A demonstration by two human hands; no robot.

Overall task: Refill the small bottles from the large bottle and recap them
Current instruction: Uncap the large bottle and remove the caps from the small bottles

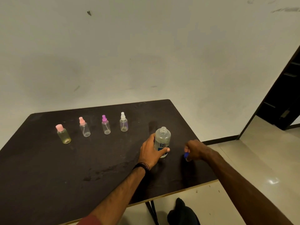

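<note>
Steadying the uncapped large bottle (162, 140) w/ left hand (150, 152) wrapped round it, right hand (195, 150) pinches blue cap (186, 155) aside, freeing neck for pouring.

A single wide-angle view comes from the person's head, looking forward and down across the dark matte surface (48, 168) toward the scuffed pale wall (146, 46) behind it. The near corner of the surface and both forearms lie close under the camera, the arms entering from the bottom edge. The far edge of the surface runs at mid-height of the frame. On the right the view takes in the glossy tiled floor (259, 168) and a dark doorway (284, 98). Straight lines bow toward the borders.
</note>
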